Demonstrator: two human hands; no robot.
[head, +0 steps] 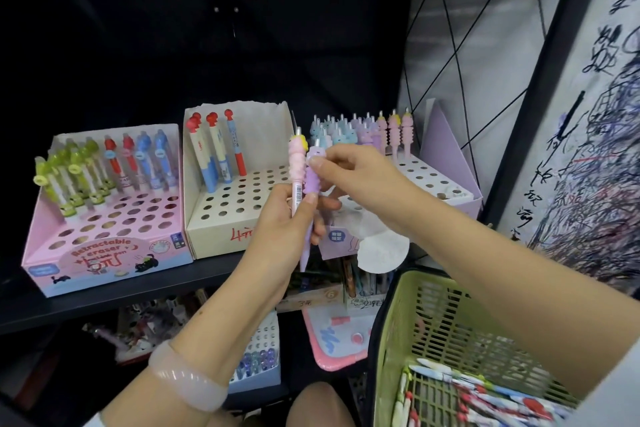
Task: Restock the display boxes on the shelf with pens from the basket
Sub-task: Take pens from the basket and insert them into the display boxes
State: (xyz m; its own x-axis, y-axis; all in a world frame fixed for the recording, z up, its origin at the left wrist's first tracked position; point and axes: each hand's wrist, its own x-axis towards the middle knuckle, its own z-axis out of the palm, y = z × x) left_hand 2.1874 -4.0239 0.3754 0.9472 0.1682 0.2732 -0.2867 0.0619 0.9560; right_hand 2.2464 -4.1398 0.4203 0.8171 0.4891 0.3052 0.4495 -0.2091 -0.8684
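Two pens are held upright in front of the shelf: a pink pen (297, 170) with a ribbed, bumpy soft top and a yellow cap piece, and a purple pen (311, 184) with a similar lumpy rubbery sleeve. Both are gripped low on their barrels by the left hand (287, 218), whose fingers are curled around them with the thumb pressed against the purple barrel. The top of the purple pen is pinched by the right hand (346, 166) between thumb and curled fingers. Just behind the hands stands a lilac display box (446, 180) of cardboard, its flat top punched with round holes; its back rows are filled with pastel blue, purple and pink pens (360, 132) of the same knobbly kind. To its left a cream display box (211, 215) with a torn paper rim holds three pens with red tops (216, 149), and further left a glossy pink box (104, 253) printed "Retractable eraser" holds green, red and blue sticks (104, 170). All three rest on a dark metal shelf (104, 298). At lower right a green plastic lattice basket (433, 333) contains more pens (485, 399) lying flat. A pale smooth bangle (187, 378) is worn on the left wrist
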